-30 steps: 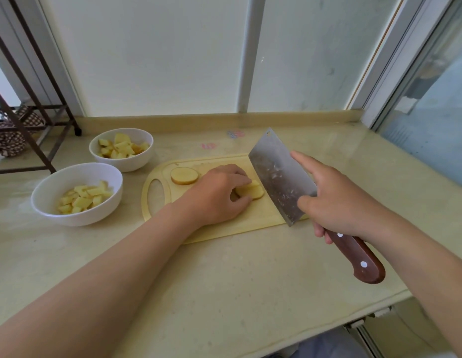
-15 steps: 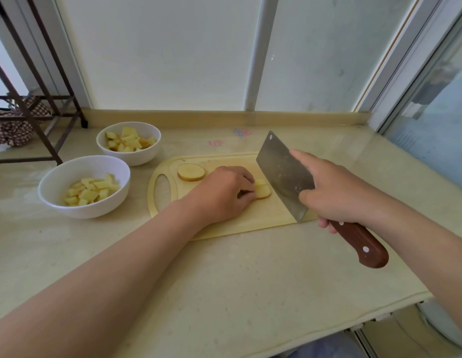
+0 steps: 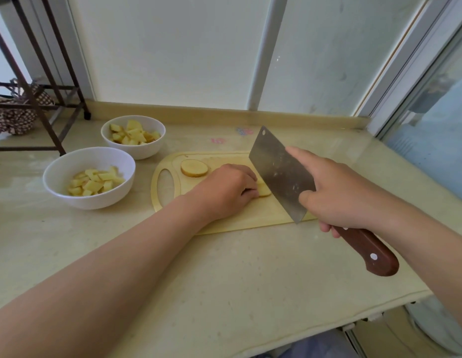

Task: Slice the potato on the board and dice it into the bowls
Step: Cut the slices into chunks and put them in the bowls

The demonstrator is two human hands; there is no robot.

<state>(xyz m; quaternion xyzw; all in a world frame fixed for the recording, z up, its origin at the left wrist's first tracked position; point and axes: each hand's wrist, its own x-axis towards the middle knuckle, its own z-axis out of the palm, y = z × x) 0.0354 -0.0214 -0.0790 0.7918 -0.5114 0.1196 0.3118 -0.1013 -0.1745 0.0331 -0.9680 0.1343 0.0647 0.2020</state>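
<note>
Cleaver (image 3: 279,174) — broad, speckled steel, brown handle

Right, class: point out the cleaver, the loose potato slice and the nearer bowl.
cleaver (image 3: 279,174), head view, middle of the blade's flat.
loose potato slice (image 3: 194,168), head view, centre of its cut face.
nearer bowl (image 3: 69,164), head view, bare inner wall.

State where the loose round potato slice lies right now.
In the head view, the round potato slice lies flat at the cutting board's far left, beside its handle hole, apart from the left hand.
</note>
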